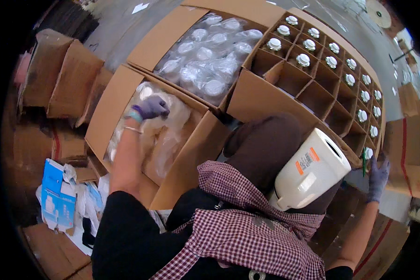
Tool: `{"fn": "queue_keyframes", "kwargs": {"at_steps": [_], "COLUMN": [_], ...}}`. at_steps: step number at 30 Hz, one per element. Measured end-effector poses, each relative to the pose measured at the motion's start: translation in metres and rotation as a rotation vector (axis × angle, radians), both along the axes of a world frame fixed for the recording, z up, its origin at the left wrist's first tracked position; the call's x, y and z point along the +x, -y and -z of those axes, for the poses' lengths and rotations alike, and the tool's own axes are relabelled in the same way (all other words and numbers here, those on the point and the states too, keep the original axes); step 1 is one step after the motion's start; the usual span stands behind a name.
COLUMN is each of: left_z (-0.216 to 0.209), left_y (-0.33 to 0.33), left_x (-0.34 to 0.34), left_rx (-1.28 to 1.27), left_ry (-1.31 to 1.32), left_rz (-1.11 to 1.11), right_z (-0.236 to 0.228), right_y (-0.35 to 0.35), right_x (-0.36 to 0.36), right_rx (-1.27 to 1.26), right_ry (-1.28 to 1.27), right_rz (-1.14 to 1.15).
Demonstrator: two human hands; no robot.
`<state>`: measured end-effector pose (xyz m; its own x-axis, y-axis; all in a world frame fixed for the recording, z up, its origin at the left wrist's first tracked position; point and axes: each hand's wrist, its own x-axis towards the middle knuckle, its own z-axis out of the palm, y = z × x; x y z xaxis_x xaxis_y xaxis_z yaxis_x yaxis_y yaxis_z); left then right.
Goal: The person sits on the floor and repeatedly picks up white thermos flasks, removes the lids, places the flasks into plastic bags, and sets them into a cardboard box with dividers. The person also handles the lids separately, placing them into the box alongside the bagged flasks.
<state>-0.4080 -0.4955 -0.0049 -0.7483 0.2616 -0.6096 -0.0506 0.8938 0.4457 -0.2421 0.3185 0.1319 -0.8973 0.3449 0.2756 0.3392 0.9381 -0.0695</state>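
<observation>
My left hand, in a purple glove, hovers with curled fingers over an open cardboard box at the left. Inside are a crumpled clear plastic bag and white round-ended pieces; whether the fingers grip anything is hidden. My right hand, also gloved, is beside the near right corner of a divided carton, its fingers apart. A thin green item stands just left of it, by a silver-capped bottle. Across my lap leans a cream jug-shaped casing with a dark opening and orange labels.
Behind the left box, another carton holds bagged, round-topped clear pieces. Silver-capped bottles fill many of the divided carton's far and right cells. Folded cardboard and a blue printed box lie left. Closed cartons stand right.
</observation>
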Motion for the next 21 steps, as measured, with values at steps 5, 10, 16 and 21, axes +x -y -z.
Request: {"fn": "queue_keyframes", "kwargs": {"at_steps": [5, 10, 16, 21], "left_z": [-0.224, -0.253, -0.301, -0.289], "left_y": [-0.047, -0.135, -0.348, -0.376], "left_x": [0.027, 0.003, 0.007, -0.013], "left_rx": [0.825, 1.421, 1.965, 2.253], "left_ry": [-0.161, -0.752, -0.208, 0.409], "left_rz": [-0.137, 0.049, -0.026, 0.08], "right_z": [-0.048, -0.095, -0.072, -0.089], "right_y": [0.072, 0.269, 0.345, 0.286], "right_x": [-0.005, 0.015, -0.023, -0.08], "right_rx": [-0.712, -0.704, -0.519, -0.338], "right_ry": [-0.302, -0.167, -0.786, -0.619], "right_rz": [-0.273, -0.902, -0.804, -0.531]}}
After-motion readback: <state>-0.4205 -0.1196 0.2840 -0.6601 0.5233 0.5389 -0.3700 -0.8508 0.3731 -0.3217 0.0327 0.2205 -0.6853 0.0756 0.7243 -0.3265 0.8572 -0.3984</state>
